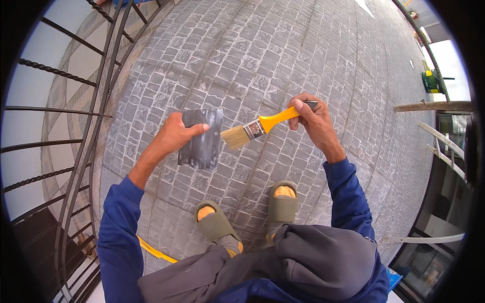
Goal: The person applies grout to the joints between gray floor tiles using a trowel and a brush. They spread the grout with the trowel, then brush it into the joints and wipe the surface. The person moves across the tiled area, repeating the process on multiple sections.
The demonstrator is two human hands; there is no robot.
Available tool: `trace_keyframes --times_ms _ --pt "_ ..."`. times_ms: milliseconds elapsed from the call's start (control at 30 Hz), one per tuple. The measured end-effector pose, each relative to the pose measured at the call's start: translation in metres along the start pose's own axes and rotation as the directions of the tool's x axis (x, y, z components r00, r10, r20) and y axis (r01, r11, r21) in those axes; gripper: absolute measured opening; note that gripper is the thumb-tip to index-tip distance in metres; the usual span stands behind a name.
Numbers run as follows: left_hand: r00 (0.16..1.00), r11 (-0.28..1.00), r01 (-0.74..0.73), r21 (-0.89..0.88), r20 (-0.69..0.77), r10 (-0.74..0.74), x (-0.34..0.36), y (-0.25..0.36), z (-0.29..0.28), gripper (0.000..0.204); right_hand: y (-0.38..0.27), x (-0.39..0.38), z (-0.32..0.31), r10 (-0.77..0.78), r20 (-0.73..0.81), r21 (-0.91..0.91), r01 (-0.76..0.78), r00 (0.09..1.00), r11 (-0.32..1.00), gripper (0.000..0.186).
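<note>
My left hand [179, 132] grips a dark grey rectangular plate [201, 146] by its left side, thumb flat across the face. Pale smudges and streaks mark the plate, mostly toward its lower edge. In my right hand [313, 117] is a paintbrush [273, 120] with a yellow handle, a dark handle end and a metal ferrule. Its light bristles point left toward the plate, with a small gap between them. Both things are held above the paving. Fingers behind the plate are hidden.
Grey stone-patterned paving [283, 60] spreads around my feet in olive slides [217, 223]. A yellow brush-like tool [155, 251] lies by my left leg. A black metal railing [93, 126] stands at left. At right are curved pale bars [442, 139] and a green-and-yellow object [431, 82].
</note>
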State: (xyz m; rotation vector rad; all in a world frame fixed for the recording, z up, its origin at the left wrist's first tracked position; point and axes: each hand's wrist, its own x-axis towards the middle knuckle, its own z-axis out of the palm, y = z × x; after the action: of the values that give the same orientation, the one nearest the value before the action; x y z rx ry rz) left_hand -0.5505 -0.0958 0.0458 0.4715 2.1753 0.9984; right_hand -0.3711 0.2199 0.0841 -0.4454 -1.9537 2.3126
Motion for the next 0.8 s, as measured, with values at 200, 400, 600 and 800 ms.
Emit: trace_keyframes --times_ms 200,400,600,800 --pt "0.997 0.998 -0.066 0.001 0.026 0.066 0.007 0.017 0.016 0.057 0.044 0.007 -0.014 0.042 -0.074 0.096 -0.035 0.996 0.995 0.030" --pt "0.981 0.980 -0.069 -0.189 0.166 0.101 -0.002 0.023 0.017 0.047 0.036 0.016 -0.068 -0.188 -0.728 0.046 0.321 0.660 0.946 0.031" --pt "0.993 0.970 0.056 -0.236 0.117 -0.029 -0.012 0.021 0.012 0.037 0.045 -0.019 -0.030 -0.085 -0.300 0.169 0.141 0.950 0.975 0.027" --pt "0.579 0.341 -0.570 0.748 0.071 0.812 -0.050 0.017 -0.001 0.023 0.039 -0.023 -0.013 -0.085 -0.361 0.182 0.160 0.929 0.970 0.030"
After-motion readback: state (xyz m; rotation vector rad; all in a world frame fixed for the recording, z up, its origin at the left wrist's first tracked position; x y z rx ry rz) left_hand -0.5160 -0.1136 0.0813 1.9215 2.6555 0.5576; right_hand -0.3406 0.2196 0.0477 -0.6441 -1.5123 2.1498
